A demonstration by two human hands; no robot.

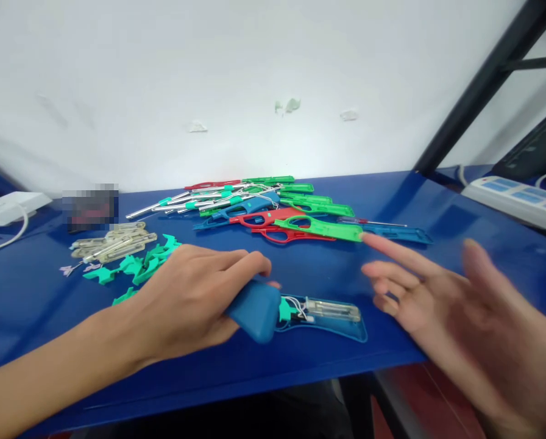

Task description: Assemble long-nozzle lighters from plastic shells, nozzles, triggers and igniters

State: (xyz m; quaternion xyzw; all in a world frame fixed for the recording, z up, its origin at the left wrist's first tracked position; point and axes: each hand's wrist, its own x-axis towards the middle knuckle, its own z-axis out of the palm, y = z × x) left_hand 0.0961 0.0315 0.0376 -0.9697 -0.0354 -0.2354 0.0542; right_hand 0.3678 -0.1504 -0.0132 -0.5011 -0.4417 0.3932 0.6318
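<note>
My left hand (204, 292) is closed on a blue lighter shell half (257, 310), its rounded end pointing toward me. Below and to the right of it lies an opened blue lighter body (362, 332). In that body I see a clear fuel tank (334, 310), white wires and a green trigger (285, 310); its other end is hidden by my hand and the shell. My right hand (456, 323) is held palm up with the fingers apart and nothing in it. Its index fingertip appears at the end of a green shell half (328, 228); whether they touch, I cannot tell.
Green triggers (138, 265) and clear fuel tanks (122, 241) lie in heaps at left. Farther back are metal lighter tubes (163, 204), red shell halves (273, 216) and a screwdriver (368, 221). A power strip (515, 195) sits at right, by a black frame leg (474, 97).
</note>
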